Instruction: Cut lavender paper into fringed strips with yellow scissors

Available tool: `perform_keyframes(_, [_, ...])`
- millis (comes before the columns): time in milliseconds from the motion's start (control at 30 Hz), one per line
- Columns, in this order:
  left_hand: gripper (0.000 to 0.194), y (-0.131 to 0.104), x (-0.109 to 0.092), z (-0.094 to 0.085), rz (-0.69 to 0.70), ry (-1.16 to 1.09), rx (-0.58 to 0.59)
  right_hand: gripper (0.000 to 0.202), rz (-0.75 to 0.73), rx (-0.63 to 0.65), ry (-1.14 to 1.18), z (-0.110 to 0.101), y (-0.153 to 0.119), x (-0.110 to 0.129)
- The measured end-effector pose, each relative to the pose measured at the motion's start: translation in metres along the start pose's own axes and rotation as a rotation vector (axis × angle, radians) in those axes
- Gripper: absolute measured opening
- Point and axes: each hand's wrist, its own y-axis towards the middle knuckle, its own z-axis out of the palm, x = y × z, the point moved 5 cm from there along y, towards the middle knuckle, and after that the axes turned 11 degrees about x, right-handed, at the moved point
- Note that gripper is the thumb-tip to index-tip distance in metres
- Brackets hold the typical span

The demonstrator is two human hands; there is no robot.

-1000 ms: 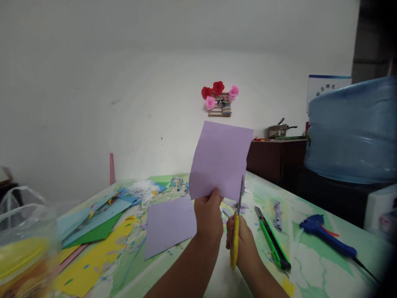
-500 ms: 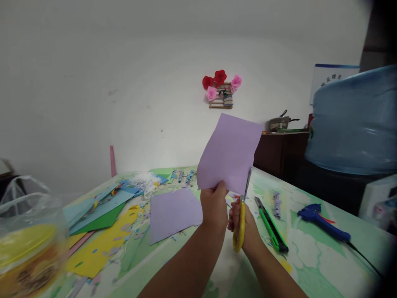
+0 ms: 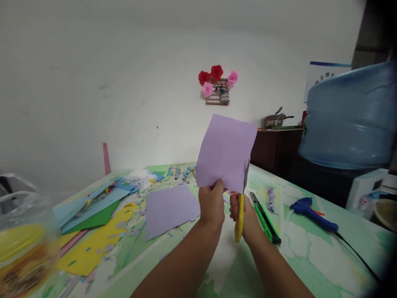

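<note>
A sheet of purple paper [image 3: 226, 151] is held up by its lower edge in my left hand [image 3: 211, 205], thumb on the near face. My right hand [image 3: 243, 213] grips scissors [image 3: 240, 219] with yellow handles. Their blades point upward along the paper's right edge, and the handles look close together. Flat on the table, left of my hands, lies another purple sheet [image 3: 170, 209]. To the right of my right hand rests a green and black utility knife [image 3: 266, 219].
A blue glue gun [image 3: 314, 215] with its cord and a small purple paper piece [image 3: 271, 199] lie at right. Coloured sheets, yellow paper [image 3: 93, 252], white string [image 3: 141, 180] and scraps cover the left. A yellow-lidded jar [image 3: 21, 256] stands front left; a large water bottle [image 3: 347, 118] at right.
The view has shifted slightly, so the surroundings sit a little further left. The scissors' handles have come closer together at the paper's right edge. Both hands keep their holds.
</note>
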Motion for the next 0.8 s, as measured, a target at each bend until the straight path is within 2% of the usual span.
perform_keyframes(167, [0.007, -0.001, -0.001, 0.002, -0.005, -0.004, 0.013, 0.027, 0.015, 0.044, 0.013, 0.002, -0.002, 0.000])
perform_keyframes(467, [0.012, -0.005, 0.004, 0.009, -0.018, -0.187, 0.058, 0.029, -0.031, 0.033, 0.079, 0.007, 0.005, -0.019])
perform_keyframes(800, [0.019, -0.003, 0.004, 0.008, -0.061, -0.331, -0.041, 0.030, -0.090, 0.035, -0.001, 0.005, 0.002, -0.013])
